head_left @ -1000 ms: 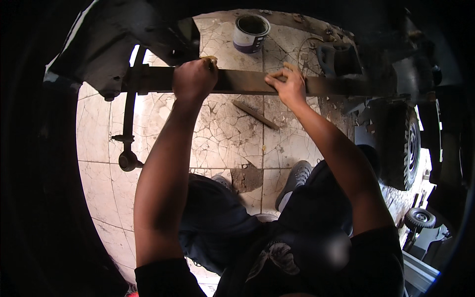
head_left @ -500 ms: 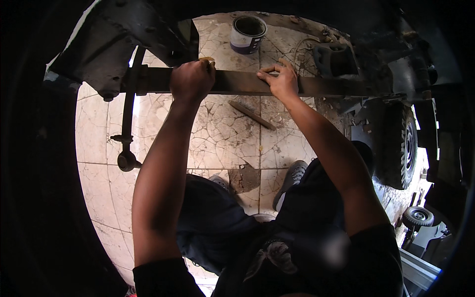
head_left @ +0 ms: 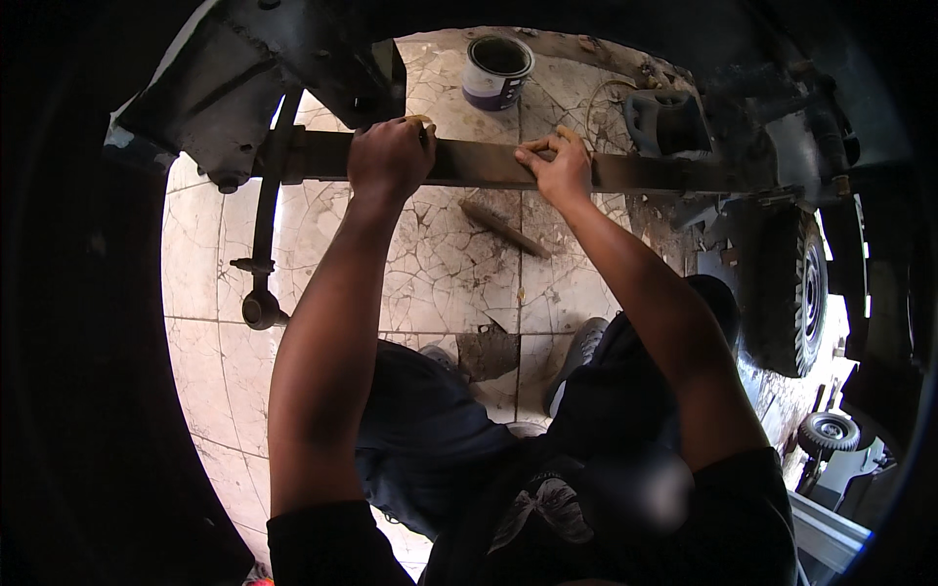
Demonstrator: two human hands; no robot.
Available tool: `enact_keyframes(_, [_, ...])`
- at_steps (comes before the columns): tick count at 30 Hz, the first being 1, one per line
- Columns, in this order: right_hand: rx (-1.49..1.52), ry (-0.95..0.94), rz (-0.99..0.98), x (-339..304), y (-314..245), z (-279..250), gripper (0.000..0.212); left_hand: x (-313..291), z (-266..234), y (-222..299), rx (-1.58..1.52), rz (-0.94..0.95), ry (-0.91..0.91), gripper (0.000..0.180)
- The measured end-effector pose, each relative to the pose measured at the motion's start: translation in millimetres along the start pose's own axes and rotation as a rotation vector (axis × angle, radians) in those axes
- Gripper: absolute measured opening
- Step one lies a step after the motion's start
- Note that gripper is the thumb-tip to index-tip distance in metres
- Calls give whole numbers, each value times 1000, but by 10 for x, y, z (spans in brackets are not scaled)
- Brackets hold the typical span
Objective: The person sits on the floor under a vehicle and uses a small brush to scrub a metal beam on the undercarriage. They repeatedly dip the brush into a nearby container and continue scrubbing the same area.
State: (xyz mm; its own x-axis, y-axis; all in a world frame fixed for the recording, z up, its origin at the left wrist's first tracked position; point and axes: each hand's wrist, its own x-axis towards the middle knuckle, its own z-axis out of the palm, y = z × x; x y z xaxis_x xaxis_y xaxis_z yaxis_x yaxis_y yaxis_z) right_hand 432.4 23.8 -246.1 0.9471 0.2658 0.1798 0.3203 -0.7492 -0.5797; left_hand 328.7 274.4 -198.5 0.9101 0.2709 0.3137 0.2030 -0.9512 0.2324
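Note:
A long dark metal beam (head_left: 479,164) runs across in front of me under the vehicle. My left hand (head_left: 393,161) is closed in a fist at the beam's left part. A small yellowish edge (head_left: 421,119) shows by its fingers; its kind cannot be made out. Farther right, my right hand (head_left: 563,168) lies at the beam with thumb and fingers drawn together in a pinch. Whatever is between those fingertips, if anything, is too small to name. Left of my left hand, a dark rod (head_left: 266,220) with a rounded joint end hangs toward me.
Beyond the beam stands an open white and purple can (head_left: 497,73). A dark container with a handle (head_left: 667,122) is to its right. A flat bar (head_left: 504,229) lies on the cracked tile floor (head_left: 430,264). Large tyre (head_left: 811,291) on the right; dark bracket (head_left: 210,117) at upper left.
The fingers of my right hand have drawn closer together. My left hand stays closed at the same part of the beam. The whole view has shifted slightly.

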Motion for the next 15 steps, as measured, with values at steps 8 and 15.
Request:
enact_keyframes(8, [-28, 1, -52, 76, -129, -49, 28, 32, -59, 52, 4, -47, -44, 30])
enact_keyframes(15, [-19, -74, 8, -192, -203, -43, 30, -7, -120, -20, 17, -33, -39, 29])
